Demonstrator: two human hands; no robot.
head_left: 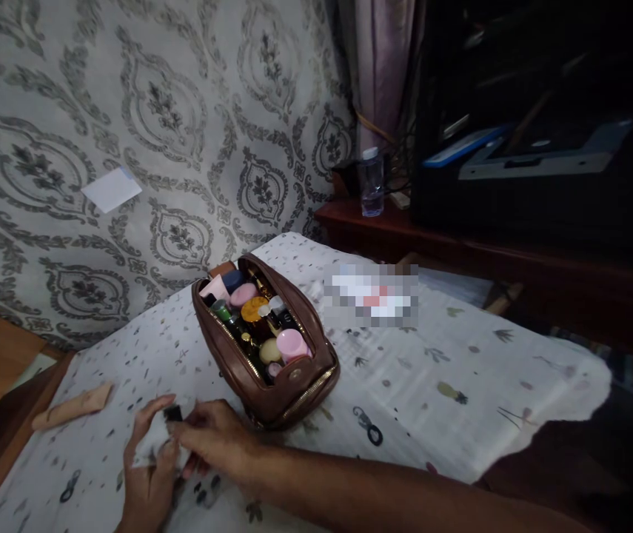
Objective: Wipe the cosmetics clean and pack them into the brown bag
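Note:
A brown leather cosmetic bag (294,385) stands unzipped on a white patterned cloth (449,355), packed with several small jars, tubes and bottles (263,318). Just in front of it, near the lower left, my two hands meet. My left hand (146,474) holds a piece of white tissue or cloth, fingers curled around it. My right hand (213,437) pinches a small dark object (173,414) against that white piece; I cannot make out what it is.
A beige tube (72,409) lies on the cloth at the left edge. A blurred white packet (374,295) lies behind the bag. A water bottle (372,181) stands on a dark wooden shelf (460,244) by a black cabinet. Patterned wall behind.

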